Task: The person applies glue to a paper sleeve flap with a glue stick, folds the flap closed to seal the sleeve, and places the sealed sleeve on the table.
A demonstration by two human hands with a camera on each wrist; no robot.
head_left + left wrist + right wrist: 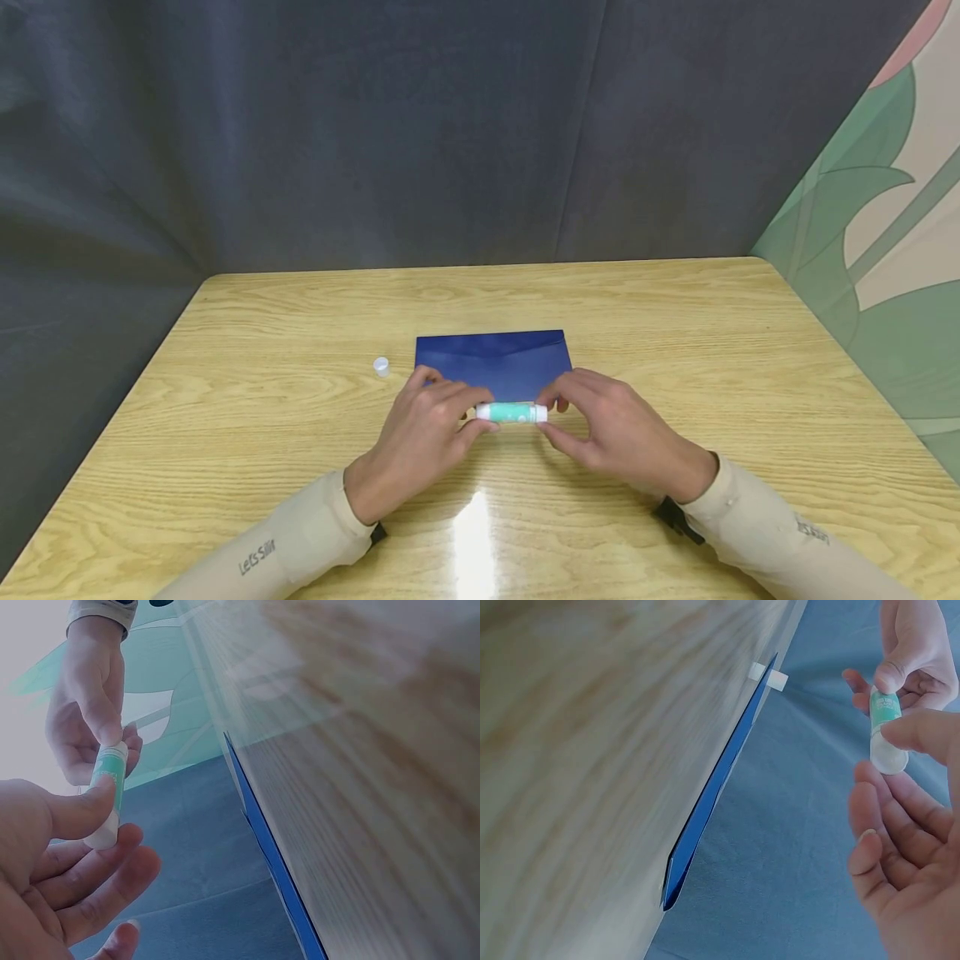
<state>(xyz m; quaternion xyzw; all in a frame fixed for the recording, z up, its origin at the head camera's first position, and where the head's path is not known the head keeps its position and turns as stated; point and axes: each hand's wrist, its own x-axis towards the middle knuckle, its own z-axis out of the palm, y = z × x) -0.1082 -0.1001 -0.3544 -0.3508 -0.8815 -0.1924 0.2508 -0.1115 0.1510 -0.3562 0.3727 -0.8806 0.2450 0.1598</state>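
A glue stick (512, 412) with a teal label and white ends is held sideways between both hands, just in front of a dark blue envelope (495, 362). My left hand (427, 425) pinches its left end between thumb and fingers. At the other end, my right hand (618, 429) pinches the white part with thumb and fingertips. Both wrist views show the glue stick (112, 769) above the table. Left of the envelope, a small white cap (382, 367) stands on the table.
The wooden table (247, 375) has a bright reflection near its front. Dark cloth (420, 133) hangs behind it, and a leaf-patterned surface (900, 317) stands along the right side.
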